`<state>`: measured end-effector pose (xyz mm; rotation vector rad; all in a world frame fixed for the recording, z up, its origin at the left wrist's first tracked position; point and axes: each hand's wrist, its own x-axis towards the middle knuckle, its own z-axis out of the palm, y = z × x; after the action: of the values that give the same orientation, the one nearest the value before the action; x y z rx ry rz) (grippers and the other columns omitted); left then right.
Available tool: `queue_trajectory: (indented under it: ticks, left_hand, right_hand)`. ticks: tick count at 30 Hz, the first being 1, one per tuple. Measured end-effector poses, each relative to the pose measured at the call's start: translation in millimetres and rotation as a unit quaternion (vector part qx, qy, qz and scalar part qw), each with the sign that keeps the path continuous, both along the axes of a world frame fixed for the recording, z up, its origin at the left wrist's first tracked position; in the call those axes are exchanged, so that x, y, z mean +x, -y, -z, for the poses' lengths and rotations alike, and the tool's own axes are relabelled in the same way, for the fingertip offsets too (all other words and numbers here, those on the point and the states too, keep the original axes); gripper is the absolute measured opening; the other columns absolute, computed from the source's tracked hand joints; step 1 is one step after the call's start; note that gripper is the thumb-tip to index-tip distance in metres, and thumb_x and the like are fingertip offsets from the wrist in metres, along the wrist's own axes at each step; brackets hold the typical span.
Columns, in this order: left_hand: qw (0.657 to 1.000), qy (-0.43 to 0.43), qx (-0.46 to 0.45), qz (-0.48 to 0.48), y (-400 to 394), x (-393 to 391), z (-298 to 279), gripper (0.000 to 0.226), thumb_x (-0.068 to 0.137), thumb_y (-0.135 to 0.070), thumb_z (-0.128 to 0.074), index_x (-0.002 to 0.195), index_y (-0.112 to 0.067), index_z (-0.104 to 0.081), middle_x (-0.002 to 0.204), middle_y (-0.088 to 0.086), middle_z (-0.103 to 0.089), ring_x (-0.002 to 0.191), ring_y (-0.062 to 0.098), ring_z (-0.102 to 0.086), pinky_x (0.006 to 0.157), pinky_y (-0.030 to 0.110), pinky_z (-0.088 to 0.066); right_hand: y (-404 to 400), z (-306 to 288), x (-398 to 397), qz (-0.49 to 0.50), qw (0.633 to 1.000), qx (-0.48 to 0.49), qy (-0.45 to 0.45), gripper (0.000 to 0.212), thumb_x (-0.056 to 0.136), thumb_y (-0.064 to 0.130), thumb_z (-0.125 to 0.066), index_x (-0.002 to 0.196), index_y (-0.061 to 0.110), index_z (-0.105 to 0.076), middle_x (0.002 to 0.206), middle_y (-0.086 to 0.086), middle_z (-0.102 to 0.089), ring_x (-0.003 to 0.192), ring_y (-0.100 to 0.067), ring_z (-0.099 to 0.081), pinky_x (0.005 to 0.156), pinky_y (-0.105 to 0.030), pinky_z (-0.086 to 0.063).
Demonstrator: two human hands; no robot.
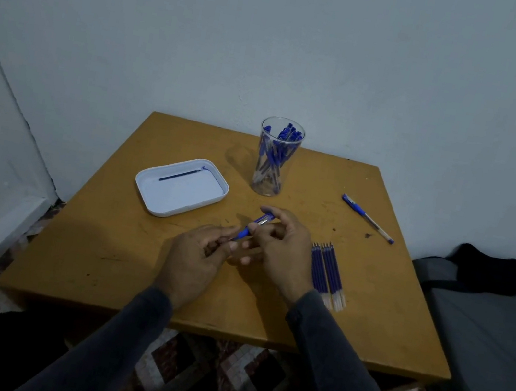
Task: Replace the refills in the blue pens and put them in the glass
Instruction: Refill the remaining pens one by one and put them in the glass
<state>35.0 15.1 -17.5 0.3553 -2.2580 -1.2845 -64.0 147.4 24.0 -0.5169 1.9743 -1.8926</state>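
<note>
Both hands meet over the middle of the wooden table (106, 238) around a blue pen (253, 227). My left hand (196, 258) pinches its lower tip end. My right hand (281, 249) grips the clear upper barrel. A tall clear glass (277, 157) holding several blue pens stands behind the hands. Several blue refills (327, 275) lie side by side just right of my right wrist. Another blue pen (367, 217) lies alone at the right of the table.
A white tray (148, 192) at the table's left holds one dark refill (181, 175). A grey seat with a black cloth (486, 271) stands beside the table's right edge. Walls close in behind and on the left.
</note>
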Motion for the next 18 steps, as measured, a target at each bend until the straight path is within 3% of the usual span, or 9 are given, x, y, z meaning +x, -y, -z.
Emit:
queue_trajectory:
  ticks: [4,7,10,13,18]
  left_hand:
    - [0.999,0.019,-0.006,-0.039,1,-6,-4,0.046,0.095,-0.028,-0.068,0.139,-0.027,-0.058,0.118,-0.016,-0.067,0.104,0.001,-0.063,0.092,0.024,-0.054]
    - [0.996,0.059,-0.067,-0.027,4,-20,-8,0.051,0.096,-0.032,-0.066,0.145,-0.028,-0.05,0.131,-0.015,-0.06,0.118,0.001,-0.056,0.103,0.025,-0.047]
    - [0.986,0.098,-0.136,-0.003,7,-40,-9,0.051,0.098,-0.038,-0.061,0.147,-0.03,-0.048,0.142,-0.011,-0.054,0.13,0.007,-0.047,0.109,0.024,-0.036]
    - [0.97,0.132,-0.202,0.035,9,-64,-9,0.049,0.1,-0.043,-0.055,0.147,-0.03,-0.047,0.146,-0.009,-0.05,0.132,0.009,-0.043,0.11,0.025,-0.036]
    - [0.941,0.165,-0.286,0.073,11,-102,-6,0.05,0.101,-0.053,-0.043,0.145,-0.029,-0.049,0.15,-0.013,-0.041,0.135,0.009,-0.037,0.113,0.028,-0.034]
  right_hand:
    - [1,-22,-19,0.102,0.985,0.014,-0.138,0.036,0.098,0.01,-0.066,0.13,0.028,-0.061,0.084,-0.006,-0.07,0.069,-0.019,-0.072,0.052,-0.039,-0.062]
    - [2,-46,-44,0.166,0.963,-0.017,-0.213,0.035,0.1,0.012,-0.064,0.13,0.027,-0.06,0.087,-0.003,-0.069,0.073,-0.017,-0.071,0.049,-0.039,-0.061]
    - [9,-74,-66,0.221,0.942,-0.071,-0.242,0.032,0.099,0.011,-0.063,0.129,0.024,-0.059,0.083,-0.006,-0.069,0.07,-0.019,-0.07,0.048,-0.039,-0.06]
    - [19,-95,-89,0.254,0.927,-0.108,-0.252,0.031,0.1,0.012,-0.062,0.128,0.024,-0.058,0.085,-0.005,-0.069,0.068,-0.018,-0.07,0.049,-0.04,-0.06]
    - [44,-109,-117,0.261,0.912,-0.097,-0.301,0.03,0.099,0.019,-0.061,0.125,0.033,-0.057,0.088,0.006,-0.068,0.084,-0.018,-0.07,0.067,-0.048,-0.061]
